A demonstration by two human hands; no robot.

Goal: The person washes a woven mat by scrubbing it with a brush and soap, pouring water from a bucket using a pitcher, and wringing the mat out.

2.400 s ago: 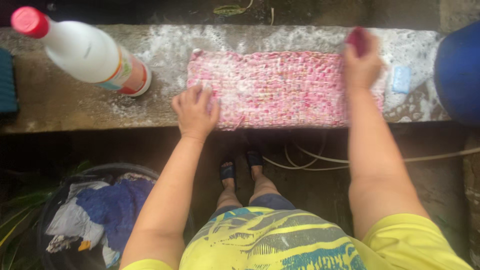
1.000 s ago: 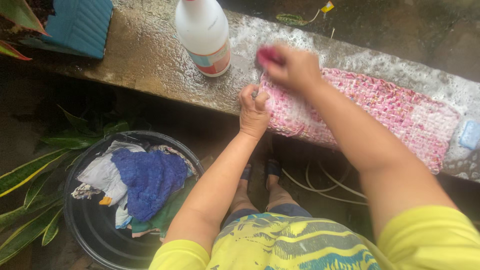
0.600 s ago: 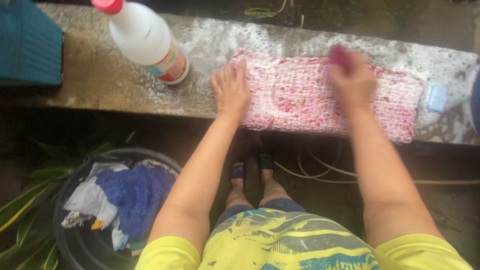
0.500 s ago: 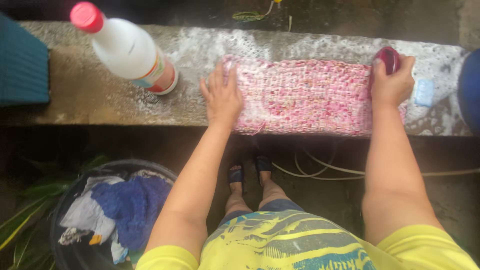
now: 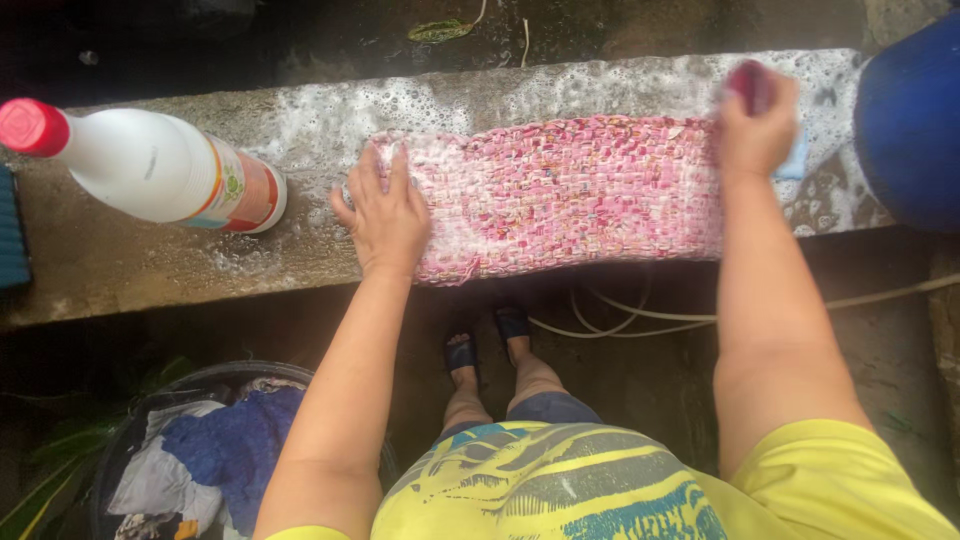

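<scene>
Gripping a dark red scrubbing brush, mostly hidden by the curled fingers, the right hand sits at the far right end of a pink woven mat, the brush meeting the mat's upper right corner, while the left hand lies flat and spread, palm down, pressing the mat's left end against the wet concrete ledge. Stretched lengthwise along the ledge, the mat is soaked, with white suds over its left part and its near edge reaching the ledge's front lip, where a small fold hangs just below the left wrist. Soapy foam covers the ledge behind and to the left of the mat. Left of the left hand, near it but not touching, stands a white plastic bottle with a red cap and a coloured label, seen tilted from above. A blue barrel stands at the right end of the ledge, and a pale blue piece, perhaps soap, shows just beside the right wrist. At the far left edge a teal ribbed thing peeks in. Below the ledge a dark basin holds blue and white laundry, pale hoses trail over the ground, and the person's sandalled feet stand under the mat
</scene>
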